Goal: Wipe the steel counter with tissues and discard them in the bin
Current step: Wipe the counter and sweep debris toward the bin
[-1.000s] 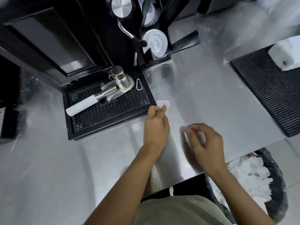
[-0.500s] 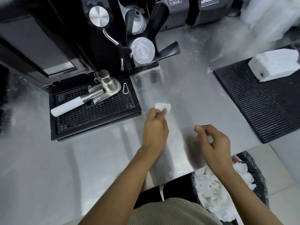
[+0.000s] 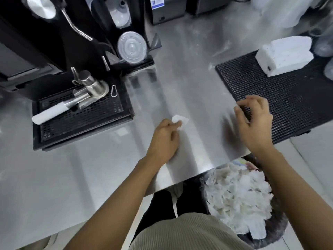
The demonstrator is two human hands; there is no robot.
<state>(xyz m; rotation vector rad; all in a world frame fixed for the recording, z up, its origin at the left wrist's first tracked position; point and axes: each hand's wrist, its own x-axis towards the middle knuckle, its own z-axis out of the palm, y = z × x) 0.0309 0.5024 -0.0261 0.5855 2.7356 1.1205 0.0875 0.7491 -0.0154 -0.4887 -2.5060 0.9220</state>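
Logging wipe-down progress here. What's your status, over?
Left hand pinches tissue on steel counter. Right hand loosely curled over black mat, nothing seen held. Bin below counter edge, heaped with used tissues. No obstruction seen.

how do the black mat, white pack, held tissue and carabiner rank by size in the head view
1. black mat, even though the frame edge cuts it off
2. white pack
3. tissue, partly hidden by the left hand
4. carabiner
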